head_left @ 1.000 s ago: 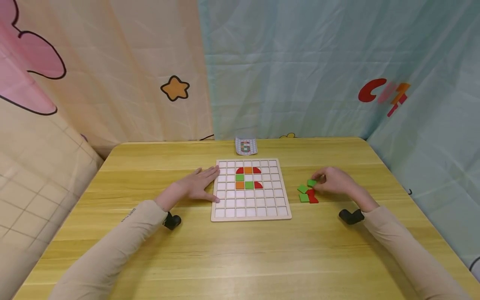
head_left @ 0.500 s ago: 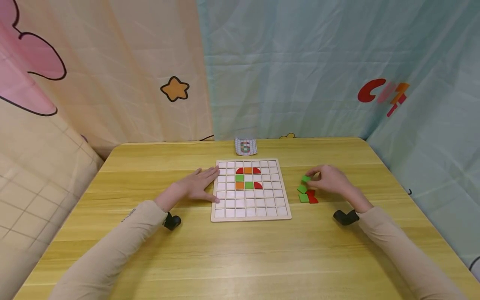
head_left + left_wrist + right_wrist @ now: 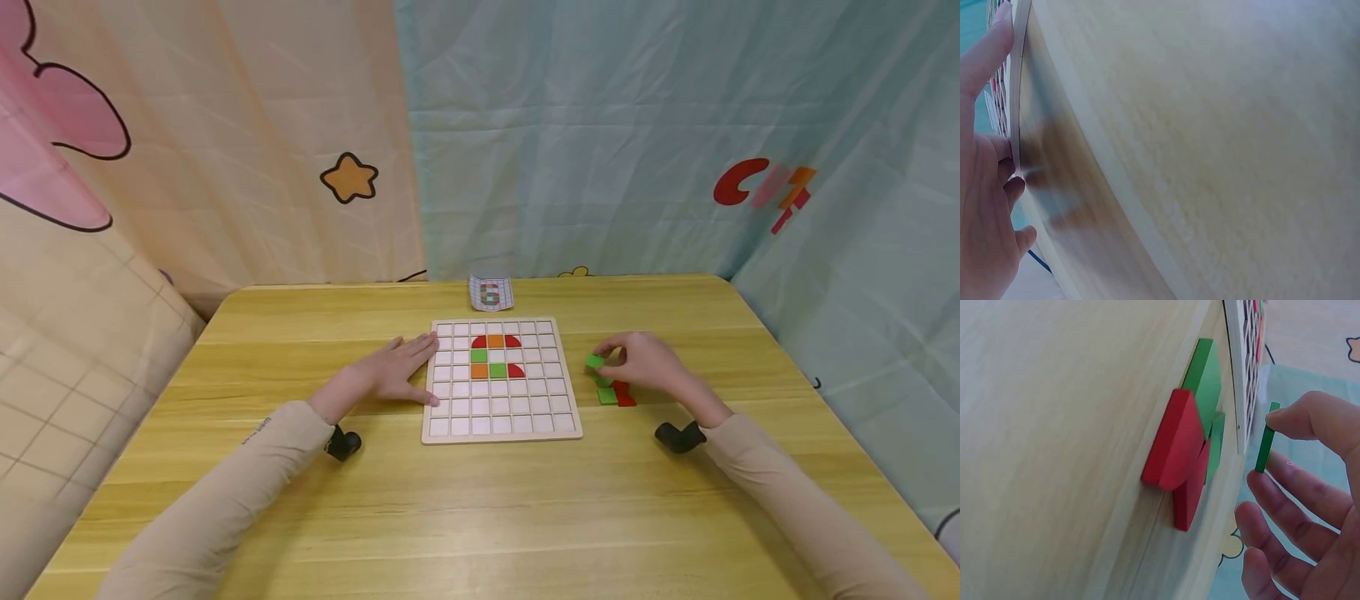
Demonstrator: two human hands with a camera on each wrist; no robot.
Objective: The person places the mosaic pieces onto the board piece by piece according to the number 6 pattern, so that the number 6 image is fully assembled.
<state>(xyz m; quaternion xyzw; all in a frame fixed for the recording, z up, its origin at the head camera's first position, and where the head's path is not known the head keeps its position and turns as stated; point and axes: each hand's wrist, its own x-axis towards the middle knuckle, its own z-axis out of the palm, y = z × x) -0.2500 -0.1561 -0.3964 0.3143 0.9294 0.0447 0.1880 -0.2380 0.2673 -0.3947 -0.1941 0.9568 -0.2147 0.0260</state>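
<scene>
My left hand rests on the left edge of a white grid board, fingers spread. Red, orange and green tiles sit in its upper-middle cells, among them an orange square in the top coloured row. Right of the board, my right hand pinches a green square tile between thumb and fingertips, raised off the table. Under and beside that hand lie loose tiles: a green square and red pieces. The right wrist view shows two red tiles and two green ones grouped there.
A small card with a printed coloured grid pattern lies behind the board near the table's back edge. The wooden table meets hanging curtains at the back. Each wrist carries a black mount.
My right hand has moved left from the far side of the loose tiles toward the board, carrying the green tile. The left hand has stayed on the board's edge.
</scene>
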